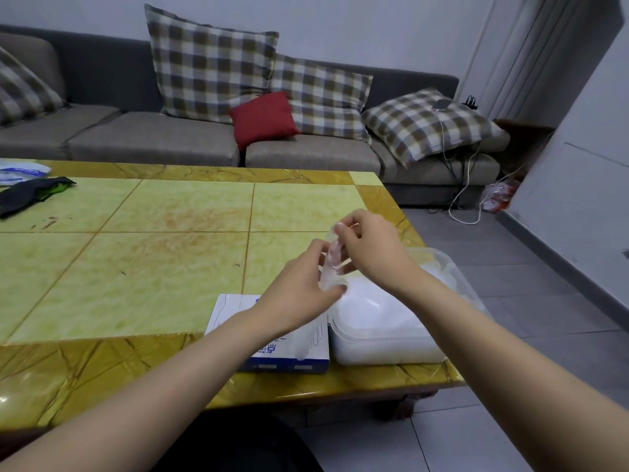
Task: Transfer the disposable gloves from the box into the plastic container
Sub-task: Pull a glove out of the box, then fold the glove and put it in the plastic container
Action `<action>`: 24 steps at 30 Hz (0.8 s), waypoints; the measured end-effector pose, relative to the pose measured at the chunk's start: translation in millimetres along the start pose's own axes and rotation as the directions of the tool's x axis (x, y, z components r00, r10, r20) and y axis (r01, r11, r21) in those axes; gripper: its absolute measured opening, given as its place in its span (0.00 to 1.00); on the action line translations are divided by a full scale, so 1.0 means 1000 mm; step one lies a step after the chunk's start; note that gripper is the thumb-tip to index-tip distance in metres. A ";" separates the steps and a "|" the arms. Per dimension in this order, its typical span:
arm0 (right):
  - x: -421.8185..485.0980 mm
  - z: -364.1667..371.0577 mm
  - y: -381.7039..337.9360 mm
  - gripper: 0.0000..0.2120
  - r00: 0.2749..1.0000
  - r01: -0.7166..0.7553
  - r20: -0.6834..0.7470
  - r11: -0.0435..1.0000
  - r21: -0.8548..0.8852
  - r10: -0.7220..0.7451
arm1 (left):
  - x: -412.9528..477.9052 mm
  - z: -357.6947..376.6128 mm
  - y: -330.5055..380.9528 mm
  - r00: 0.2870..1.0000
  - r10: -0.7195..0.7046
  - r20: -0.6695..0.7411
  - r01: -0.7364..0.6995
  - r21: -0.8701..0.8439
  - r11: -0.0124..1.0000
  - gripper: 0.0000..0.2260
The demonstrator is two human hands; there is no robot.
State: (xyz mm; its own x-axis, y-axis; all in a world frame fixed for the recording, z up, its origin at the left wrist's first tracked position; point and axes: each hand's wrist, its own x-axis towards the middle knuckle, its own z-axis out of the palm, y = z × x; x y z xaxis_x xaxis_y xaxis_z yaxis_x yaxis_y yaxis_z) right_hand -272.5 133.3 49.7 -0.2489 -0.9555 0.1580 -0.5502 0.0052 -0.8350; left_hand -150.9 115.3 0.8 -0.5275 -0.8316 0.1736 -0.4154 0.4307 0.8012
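A thin, clear disposable glove (333,264) hangs crumpled between both hands, above the far left corner of the plastic container. My left hand (299,294) pinches its lower part and my right hand (371,248) pinches its upper end. The white and blue glove box (272,352) lies flat on the table's near right part, partly hidden under my left forearm. Right beside it stands the clear plastic container (381,345), which holds a white heap of gloves, with its lid (456,270) open behind my right wrist.
The yellow-green tiled table (153,260) ends just right of the container, with grey floor beyond. A black cloth (30,195) and a white bag (20,172) lie at the far left. A grey sofa (204,141) with checked pillows stands behind the table.
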 end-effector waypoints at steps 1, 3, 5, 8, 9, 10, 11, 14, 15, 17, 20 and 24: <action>0.001 -0.002 0.000 0.07 1.000 0.015 -0.018 0.998 0.055 -0.014 | 0.004 -0.001 0.001 0.999 0.003 -0.050 -0.004 -0.004 1.000 0.11; 0.002 -0.007 0.002 0.06 0.996 0.038 -0.090 0.991 0.131 -0.026 | 0.012 -0.006 0.004 0.993 -0.014 -0.116 0.009 -0.041 0.999 0.05; 0.002 -0.013 0.011 0.09 0.989 0.064 -0.136 0.995 0.070 -0.054 | 0.017 -0.013 0.008 0.991 -0.030 -0.133 0.013 -0.130 0.991 0.09; 0.000 -0.019 0.030 0.26 0.998 0.048 0.036 0.996 -0.071 -0.045 | 0.020 -0.023 0.021 0.994 -0.025 -0.104 0.000 -0.241 0.971 0.10; -0.001 -0.020 0.034 0.30 0.994 0.052 0.099 0.996 -0.065 -0.046 | 0.020 -0.025 0.026 0.996 -0.015 -0.082 -0.008 -0.272 0.962 0.09; -0.001 -0.020 0.036 0.30 0.987 0.065 0.149 0.997 -0.043 -0.057 | 0.020 -0.027 0.030 0.998 -0.011 -0.061 -0.008 -0.295 0.955 0.08; 0.000 -0.022 0.037 0.27 0.979 0.080 0.188 0.997 -0.010 -0.076 | 0.021 -0.028 0.035 0.999 -0.005 -0.039 -0.007 -0.308 0.951 0.08; -0.001 -0.029 0.032 0.09 0.963 0.079 0.252 0.994 0.071 -0.094 | 0.024 -0.032 0.041 0.999 0.017 -0.027 -0.024 -0.277 0.960 0.10; -0.001 -0.031 0.031 0.05 0.967 0.077 0.237 0.993 0.084 -0.095 | 0.026 -0.034 0.040 0.999 0.008 -0.037 -0.018 -0.274 0.962 0.11; 0.001 -0.037 0.030 0.02 0.983 0.067 0.163 0.994 0.085 -0.080 | 0.031 -0.036 0.036 0.997 -0.049 -0.062 0.029 -0.292 0.956 0.10; 0.003 -0.045 0.031 0.06 0.997 0.014 0.075 0.998 0.068 -0.019 | 0.039 -0.039 0.027 0.988 -0.136 -0.067 0.115 -0.247 0.962 0.06; 0.004 -0.058 0.034 0.07 0.998 -0.015 0.061 0.997 -0.077 0.019 | 0.042 -0.037 0.028 0.989 -0.147 -0.021 0.143 -0.135 0.981 0.06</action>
State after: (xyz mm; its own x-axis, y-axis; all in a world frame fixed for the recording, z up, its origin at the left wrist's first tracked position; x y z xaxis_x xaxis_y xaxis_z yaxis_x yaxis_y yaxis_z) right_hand -338.4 147.1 52.2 -0.2104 -0.9715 0.1093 -0.6061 0.0419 -0.7943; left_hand -157.1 79.1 51.9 -0.4448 -0.8932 0.0659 -0.3828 0.2562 0.8876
